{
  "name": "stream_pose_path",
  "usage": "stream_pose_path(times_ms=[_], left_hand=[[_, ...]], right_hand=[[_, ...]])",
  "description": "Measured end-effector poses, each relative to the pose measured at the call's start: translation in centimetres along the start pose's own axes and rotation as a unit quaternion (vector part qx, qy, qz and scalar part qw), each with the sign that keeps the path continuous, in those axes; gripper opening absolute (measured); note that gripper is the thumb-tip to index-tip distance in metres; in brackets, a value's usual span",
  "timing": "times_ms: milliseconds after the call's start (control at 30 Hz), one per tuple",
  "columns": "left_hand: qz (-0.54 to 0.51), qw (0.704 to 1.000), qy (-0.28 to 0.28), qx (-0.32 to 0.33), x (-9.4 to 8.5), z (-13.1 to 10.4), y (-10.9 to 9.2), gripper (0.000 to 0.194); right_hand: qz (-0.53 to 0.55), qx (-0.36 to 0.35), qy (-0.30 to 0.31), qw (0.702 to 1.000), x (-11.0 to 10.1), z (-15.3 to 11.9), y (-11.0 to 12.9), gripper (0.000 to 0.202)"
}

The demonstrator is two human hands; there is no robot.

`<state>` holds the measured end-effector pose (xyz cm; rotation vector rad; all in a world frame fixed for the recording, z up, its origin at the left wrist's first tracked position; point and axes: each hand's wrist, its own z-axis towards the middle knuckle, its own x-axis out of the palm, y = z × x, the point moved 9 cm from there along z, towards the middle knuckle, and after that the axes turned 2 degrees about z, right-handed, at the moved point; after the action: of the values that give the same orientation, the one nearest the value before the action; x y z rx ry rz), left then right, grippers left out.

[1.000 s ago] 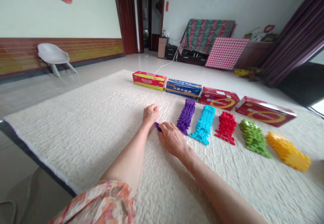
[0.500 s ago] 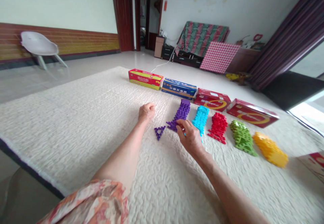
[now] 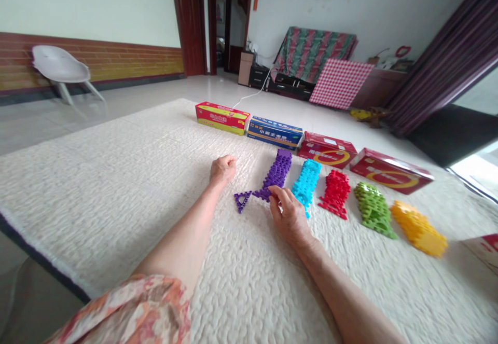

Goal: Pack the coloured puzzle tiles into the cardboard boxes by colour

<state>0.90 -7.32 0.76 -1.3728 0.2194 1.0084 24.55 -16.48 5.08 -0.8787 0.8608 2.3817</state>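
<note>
My right hand (image 3: 290,211) reaches to the near end of a row of purple plastic building pieces (image 3: 280,170). Its thumb and index finger pinch a purple piece there, partly hidden by the fingers. Just left of that row lies a single purple triangle (image 3: 241,201), flat on the quilted mat. My left hand (image 3: 223,169) rests on the mat as a loose fist, apart from the pieces; its inner fingers are hidden. To the right of the purple row lie stacked light blue pieces (image 3: 307,183), red pieces (image 3: 336,194), green pieces (image 3: 374,209) and yellow pieces (image 3: 419,227).
Behind the pieces stand a red and yellow box (image 3: 221,118), a blue box (image 3: 274,132) and two dark red boxes (image 3: 327,150). Part of another box (image 3: 484,250) shows at the right edge. A white chair (image 3: 62,66) is on the floor far left.
The view has shifted slightly. My right hand stays at the near end of the purple row, its fingers drawn a little closer in. My left hand keeps its fist.
</note>
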Motion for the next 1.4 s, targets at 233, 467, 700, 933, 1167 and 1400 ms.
stream_pose_path(times_ms=[233, 467, 700, 933, 1167, 1400], left_hand=[[-0.002, 1.0, 0.002, -0.006, 0.0, 0.0, 0.0, 0.032], [-0.005, 1.0, -0.004, 0.005, -0.1, 0.0, 0.0, 0.031], [-0.002, 1.0, -0.002, -0.002, -0.1, 0.0, -0.2, 0.032], [-0.004, 1.0, -0.004, 0.004, -0.2, -0.1, -0.3, 0.033], [-0.001, 1.0, -0.006, 0.009, -0.1, 0.0, -0.2, 0.032], [0.012, 1.0, 0.0, 0.01, -0.2, -0.2, -0.5, 0.031]], right_hand=[[-0.015, 0.006, 0.009, 1.0, 0.1, 0.0, 0.1, 0.019], [-0.026, 0.025, 0.026, 0.999, 0.2, 0.1, -0.1, 0.02], [-0.04, 0.034, 0.035, 0.998, 0.2, 0.1, -0.2, 0.022], [-0.061, -0.003, 0.001, 0.998, -0.5, 0.2, 0.6, 0.021], [0.044, -0.111, 0.106, 0.987, 1.8, -0.5, 4.8, 0.033], [0.03, -0.11, 0.203, 0.973, 3.6, -1.0, 6.5, 0.035]])
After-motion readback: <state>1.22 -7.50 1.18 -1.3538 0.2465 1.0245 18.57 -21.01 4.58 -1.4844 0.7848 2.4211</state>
